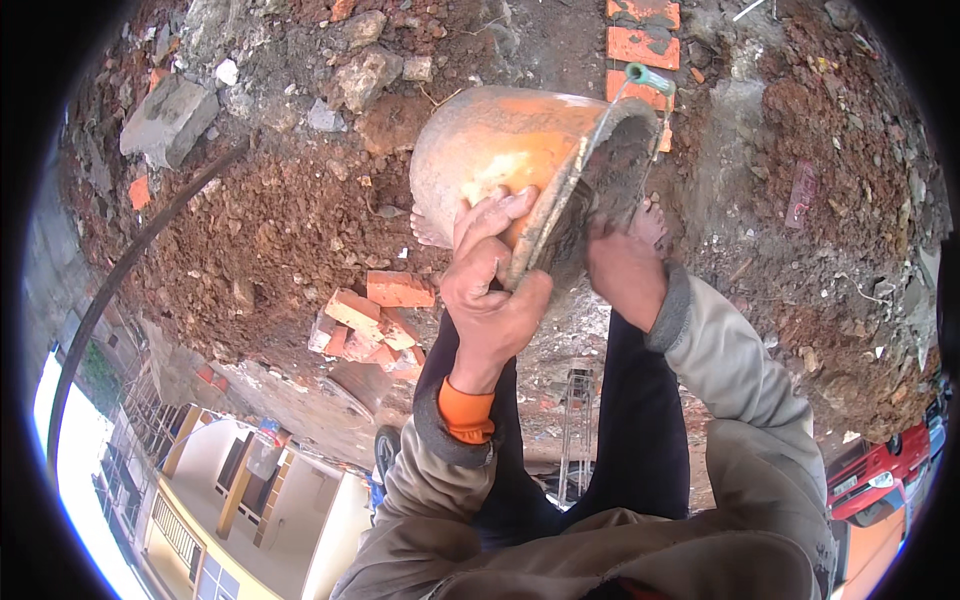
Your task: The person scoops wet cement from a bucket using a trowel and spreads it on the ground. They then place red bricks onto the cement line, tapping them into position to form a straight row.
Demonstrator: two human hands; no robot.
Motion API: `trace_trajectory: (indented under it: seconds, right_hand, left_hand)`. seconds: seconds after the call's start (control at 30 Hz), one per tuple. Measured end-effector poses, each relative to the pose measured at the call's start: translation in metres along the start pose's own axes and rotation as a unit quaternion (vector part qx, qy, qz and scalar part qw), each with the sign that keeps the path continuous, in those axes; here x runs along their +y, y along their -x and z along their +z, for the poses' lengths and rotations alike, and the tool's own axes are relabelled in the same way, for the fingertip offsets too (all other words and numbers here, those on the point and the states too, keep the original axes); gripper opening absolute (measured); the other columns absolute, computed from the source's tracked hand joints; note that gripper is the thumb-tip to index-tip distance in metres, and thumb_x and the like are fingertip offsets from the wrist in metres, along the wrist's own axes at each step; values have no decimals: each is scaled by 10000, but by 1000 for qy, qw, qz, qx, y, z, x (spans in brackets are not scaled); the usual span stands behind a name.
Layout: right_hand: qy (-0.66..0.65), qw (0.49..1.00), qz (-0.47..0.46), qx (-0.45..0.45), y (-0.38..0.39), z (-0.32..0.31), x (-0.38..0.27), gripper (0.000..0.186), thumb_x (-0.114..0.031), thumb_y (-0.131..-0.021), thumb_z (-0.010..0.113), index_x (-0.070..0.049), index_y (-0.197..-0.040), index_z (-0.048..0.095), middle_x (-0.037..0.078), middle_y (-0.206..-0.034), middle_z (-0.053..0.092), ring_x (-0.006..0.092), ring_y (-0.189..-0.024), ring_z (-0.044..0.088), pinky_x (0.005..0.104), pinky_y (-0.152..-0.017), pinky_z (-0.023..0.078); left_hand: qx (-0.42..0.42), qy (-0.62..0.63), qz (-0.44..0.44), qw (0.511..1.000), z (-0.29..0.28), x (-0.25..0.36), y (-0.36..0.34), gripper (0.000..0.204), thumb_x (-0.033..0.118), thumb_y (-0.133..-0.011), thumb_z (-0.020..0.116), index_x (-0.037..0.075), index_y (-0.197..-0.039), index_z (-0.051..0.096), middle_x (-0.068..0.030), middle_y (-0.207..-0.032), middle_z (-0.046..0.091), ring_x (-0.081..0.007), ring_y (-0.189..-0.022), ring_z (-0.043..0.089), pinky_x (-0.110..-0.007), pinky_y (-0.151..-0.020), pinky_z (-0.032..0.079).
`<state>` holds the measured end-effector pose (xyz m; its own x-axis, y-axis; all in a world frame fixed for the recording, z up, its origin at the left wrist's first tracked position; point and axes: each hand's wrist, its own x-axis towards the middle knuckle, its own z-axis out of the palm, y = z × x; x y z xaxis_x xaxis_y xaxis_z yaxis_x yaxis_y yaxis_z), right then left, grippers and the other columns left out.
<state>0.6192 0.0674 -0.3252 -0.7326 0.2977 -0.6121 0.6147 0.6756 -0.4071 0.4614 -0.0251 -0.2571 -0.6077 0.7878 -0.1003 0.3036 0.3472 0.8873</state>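
An orange bucket [490, 140], smeared with grey mortar, lies tilted with its mouth toward the right. My left hand [492, 295] grips it near the lower rim, fingers on the outer wall and thumb at the edge. Its wire handle carries a pale green tube grip [650, 78] and hangs at the far side of the mouth. Wet dark mortar coats the inside. At the bucket's mouth is my right hand [627, 275], slightly blurred, with its fingers hidden against the dark mortar; whether it holds anything does not show. Bare toes peek out on both sides of the bucket.
A row of orange bricks [642, 47] runs away at the far side. Broken bricks [365, 325] are heaped left of my legs. A concrete chunk [168, 120] and a curved dark rod [125, 265] lie leftward on rubble. A red car [880, 475] stands at the right.
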Motion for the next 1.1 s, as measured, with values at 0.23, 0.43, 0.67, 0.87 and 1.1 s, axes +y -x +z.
trace_trajectory:
  seconds: [0.23, 0.43, 0.67, 0.87, 1.1]
  right_hand:
    - [-369, 903, -179, -130, 0, 14, 17, 323, -201, -861, 619, 86, -998, 561, 279, -795, 627, 409, -768, 662, 459, -681, 511]
    - [-494, 823, -136, -244, 0, -18, 36, 348, -194, -873, 677, 60, -1088, 575, 142, -733, 614, 227, -605, 626, 327, -592, 503]
    - [-622, 764, -4, -171, 49, -73, 111, 419, -123, -879, 686, 39, -1249, 574, 42, -842, 627, 77, -584, 582, 240, -499, 463]
    - [-359, 930, 53, 64, -12, -88, 212, 391, -113, -848, 656, 60, -1191, 584, 88, -848, 647, 117, -608, 604, 278, -535, 516]
    - [50, 970, 119, 204, -153, -10, 268, 403, -281, -893, 590, -32, -1208, 552, 250, -970, 650, 410, -846, 670, 449, -708, 547]
  left_hand:
    - [57, 145, -107, 982, -18, -2, -7, 220, -80, -607, 593, 50, -662, 425, -212, -1297, 596, -327, -1278, 513, -440, -1111, 301]
    - [103, 137, -138, 976, -32, -17, -10, 187, -61, -627, 599, 36, -670, 444, -209, -1352, 551, -278, -1220, 539, -396, -1038, 376]
    - [169, 203, -201, 943, -34, -11, -24, 185, -98, -619, 499, -13, -763, 578, -181, -1330, 558, -238, -1151, 583, -343, -938, 494]
    - [170, 180, -254, 935, -42, -17, -17, 355, -87, -615, 479, -26, -926, 639, -143, -1402, 510, -233, -1212, 551, -311, -940, 491]
    - [200, 190, -311, 910, -43, -6, -14, 280, -41, -618, 515, 3, -884, 591, -104, -1187, 575, -188, -994, 592, -312, -878, 501]
